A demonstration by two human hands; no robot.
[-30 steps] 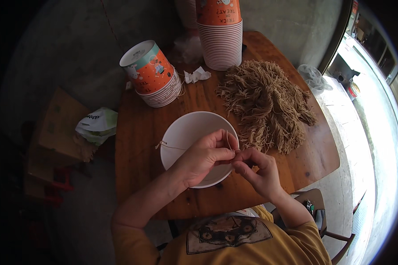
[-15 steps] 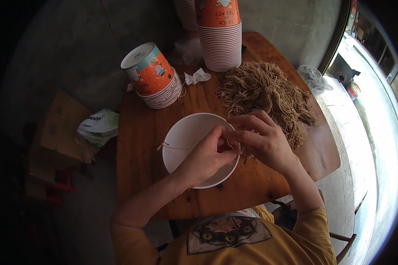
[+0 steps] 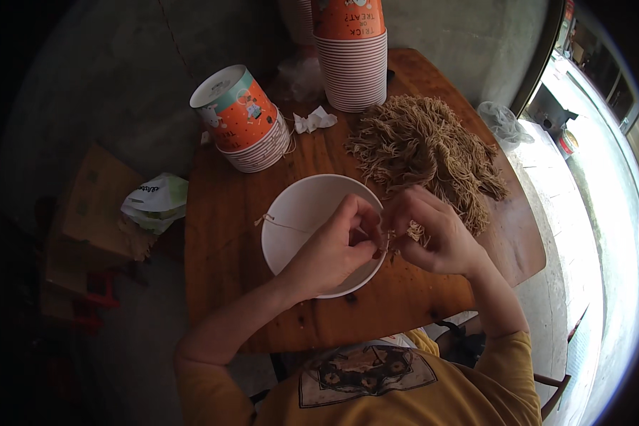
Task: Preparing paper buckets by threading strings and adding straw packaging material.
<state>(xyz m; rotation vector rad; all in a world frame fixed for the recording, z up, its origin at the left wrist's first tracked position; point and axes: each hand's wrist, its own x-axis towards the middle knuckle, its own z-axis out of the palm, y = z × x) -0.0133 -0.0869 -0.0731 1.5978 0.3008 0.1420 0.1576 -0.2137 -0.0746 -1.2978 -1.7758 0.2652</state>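
In front of me a white paper tub [image 3: 299, 202] stands with its open mouth up. A thin tan string [image 3: 288, 226] crosses its mouth from a knotted end at the left rim. At the right rim my left hand [image 3: 334, 248] is closed in a pinch on the string, its forearm over the tub. My right hand [image 3: 433, 231] pinches the string close beside it, just outside the rim. Fingers partly hide the string's end and the rim there. Beyond my right hand lies a heap of cut tan strings [image 3: 433, 153].
A short stack of orange printed tubs [image 3: 245, 124] stands upside down at the back left. A taller stack [image 3: 351, 71] rises at the back, with crumpled tissue [image 3: 314, 120] between them. The wooden table [image 3: 227, 284] has rounded edges. Cardboard boxes [image 3: 96, 206] are off to the left.
My right hand has drawn its fingers in and moved slightly right of the rim, apart from my left fingers. The tub has shifted slightly, and its string now slants.
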